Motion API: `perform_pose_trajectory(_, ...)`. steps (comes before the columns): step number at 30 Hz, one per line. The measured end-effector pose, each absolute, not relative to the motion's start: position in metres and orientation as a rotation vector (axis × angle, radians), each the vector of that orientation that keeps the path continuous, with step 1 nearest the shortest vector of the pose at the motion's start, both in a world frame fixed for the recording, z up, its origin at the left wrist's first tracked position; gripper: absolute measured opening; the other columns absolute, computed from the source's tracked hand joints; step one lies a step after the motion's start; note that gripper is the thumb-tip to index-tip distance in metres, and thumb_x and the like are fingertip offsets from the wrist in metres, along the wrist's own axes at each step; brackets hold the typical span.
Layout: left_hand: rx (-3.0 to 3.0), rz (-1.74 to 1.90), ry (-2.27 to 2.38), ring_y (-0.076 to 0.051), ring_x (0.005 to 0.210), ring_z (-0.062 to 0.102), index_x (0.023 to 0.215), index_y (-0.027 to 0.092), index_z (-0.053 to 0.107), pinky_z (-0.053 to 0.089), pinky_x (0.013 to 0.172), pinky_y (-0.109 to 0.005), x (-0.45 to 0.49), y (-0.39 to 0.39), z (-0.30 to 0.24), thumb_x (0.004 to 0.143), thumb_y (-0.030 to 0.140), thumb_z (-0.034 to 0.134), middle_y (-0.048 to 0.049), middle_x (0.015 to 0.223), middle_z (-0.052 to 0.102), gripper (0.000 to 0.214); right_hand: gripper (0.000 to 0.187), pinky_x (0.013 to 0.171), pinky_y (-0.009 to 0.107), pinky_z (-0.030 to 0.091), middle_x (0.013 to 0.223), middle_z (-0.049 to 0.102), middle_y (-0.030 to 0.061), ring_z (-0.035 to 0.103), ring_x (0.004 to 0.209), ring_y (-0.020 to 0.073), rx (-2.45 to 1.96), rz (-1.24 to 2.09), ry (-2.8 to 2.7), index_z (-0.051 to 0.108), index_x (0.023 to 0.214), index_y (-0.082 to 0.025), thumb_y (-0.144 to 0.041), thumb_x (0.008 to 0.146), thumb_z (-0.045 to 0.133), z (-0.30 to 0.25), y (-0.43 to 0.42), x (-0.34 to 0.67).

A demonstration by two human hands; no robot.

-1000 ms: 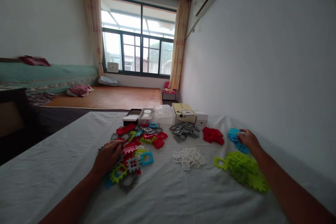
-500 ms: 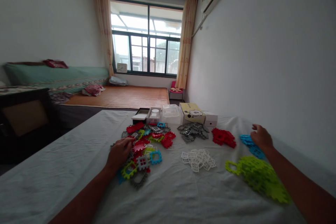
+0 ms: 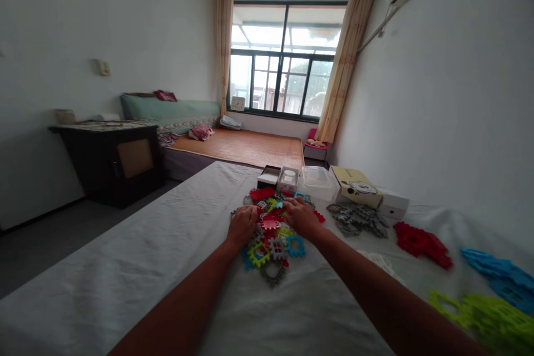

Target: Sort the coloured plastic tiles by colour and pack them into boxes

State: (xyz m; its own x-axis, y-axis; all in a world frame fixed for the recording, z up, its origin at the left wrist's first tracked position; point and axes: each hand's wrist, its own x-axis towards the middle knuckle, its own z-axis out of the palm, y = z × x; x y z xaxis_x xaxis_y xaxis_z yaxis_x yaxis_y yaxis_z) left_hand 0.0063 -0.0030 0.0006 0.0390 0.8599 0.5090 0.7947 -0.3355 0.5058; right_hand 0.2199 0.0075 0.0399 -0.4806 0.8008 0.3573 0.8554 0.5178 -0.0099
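Pile of mixed plastic pieces [image 3: 271, 217] is lying on the white cloth [image 3: 183, 233], near its far edge, with both hands working at it. Left hand [image 3: 242, 223] is resting at the pile's left edge, fingers curling over the pieces; can't tell if it's gripping any. Right hand [image 3: 301, 217] is bending its fingers down onto the pile's right side; fingertips are sitting among pieces, can't tell whether it's pinching one. Blue square frame [image 3: 296, 246], grey window piece [image 3: 277, 249] and lime frame [image 3: 258, 255] are showing along the near side, dark grey frame [image 3: 273, 273] lying nearest the camera.

Single-colour piles are lying off to the right: grey pile [image 3: 359, 219], red pile [image 3: 423, 245], blue pile [image 3: 503, 277], lime pile [image 3: 490, 314]. Last two are running out of view at the right edge, lime one blurring. White pile [image 3: 382, 265] is sitting partly hidden behind the right forearm.

Behind the pieces, black box [image 3: 269, 176], clear tub [image 3: 317, 178], yellow box [image 3: 356, 183] and small white box [image 3: 394, 204] are standing in a row.
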Motion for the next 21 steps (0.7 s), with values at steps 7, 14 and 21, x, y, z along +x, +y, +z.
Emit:
perform_pose_trajectory(7, 2.214, 1.197, 1.762, -0.018, 0.1, 0.059, 0.093, 0.019, 0.066, 0.042, 0.092, -0.031, 0.008, -0.002, -0.001, 0.096, 0.029, 0.031, -0.0067, 0.099, 0.069, 0.036, 0.015, 0.093, 0.039, 0.035, 0.104, 0.067, 0.0108, 0.05, 0.109, 0.0259, -1.415, -0.331, -2.528, 0.066, 0.092, -0.019, -0.023, 0.086, 0.054, 0.034, 0.024, 0.202)
perform_pose_trajectory(14, 2.214, 1.2, 1.758, -0.018, 0.1, 0.06, 0.091, 0.019, 0.066, 0.043, 0.091, -0.03, 0.008, -0.003, 0.001, 0.095, 0.03, 0.032, -0.0067, 0.099, 0.069, 0.036, 0.019, 0.086, 0.032, 0.038, 0.097, 0.068, 0.0067, 0.055, 0.1, 0.021, -1.385, -0.215, -2.329, 0.063, 0.091, -0.02, -0.028, 0.088, 0.047, 0.045, -0.009, 0.231)
perform_pose_trajectory(21, 2.191, 1.205, 1.747, -0.021, 0.1, 0.06, 0.097, 0.017, 0.066, 0.043, 0.093, -0.034, 0.001, 0.003, 0.001, 0.094, 0.031, 0.028, -0.0095, 0.103, 0.07, 0.041, 0.033, 0.057, 0.024, 0.041, 0.067, 0.066, 0.0019, 0.058, 0.059, 0.0144, -1.491, 0.228, -1.961, 0.065, 0.084, -0.018, -0.039, 0.086, 0.04, 0.048, -0.033, 0.336)
